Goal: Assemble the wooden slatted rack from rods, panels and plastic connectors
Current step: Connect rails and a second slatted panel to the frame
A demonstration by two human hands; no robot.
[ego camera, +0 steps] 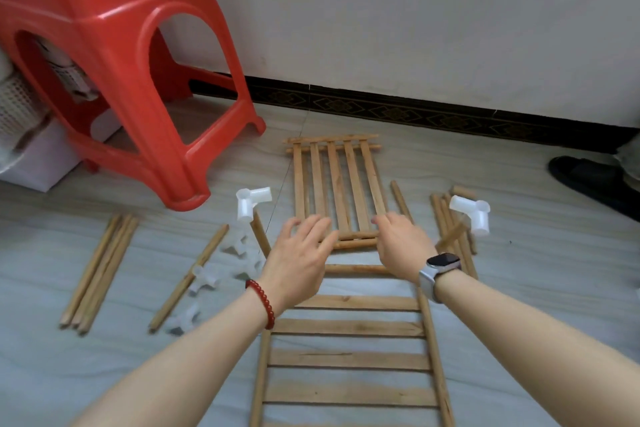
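The left hand (300, 253) and the right hand (401, 241) both reached forward over the near end of the far slatted panel (337, 189). The fingers of each hand were spread and relaxed, and neither hand gripped anything; whether the fingertips already touched the wood could not be told. The left wrist wore a red bead bracelet (261, 303), the right one a watch (440, 269).

It seemed that the person was about to take this panel by its near crossbar. To do it well, both hands should hold the two near corners evenly, so that the panel lifts flat and the thin slats do not twist or pull out of the end rods.

The far panel lay flat on the floor (540, 288), with five long pale slats running away from the person between double end rods. A second, nearer slatted panel (349, 357) lay under the forearms, with its slats across. To the left were a bundle of rods (100, 270), one single rod (188, 276) and a blurred heap of white connectors (221, 274), with one connector (251, 203) standing out clearly. To the right were more rods (453, 236) and another white connector (472, 213). A red plastic stool (114, 55) stood at the back left, near the wall.
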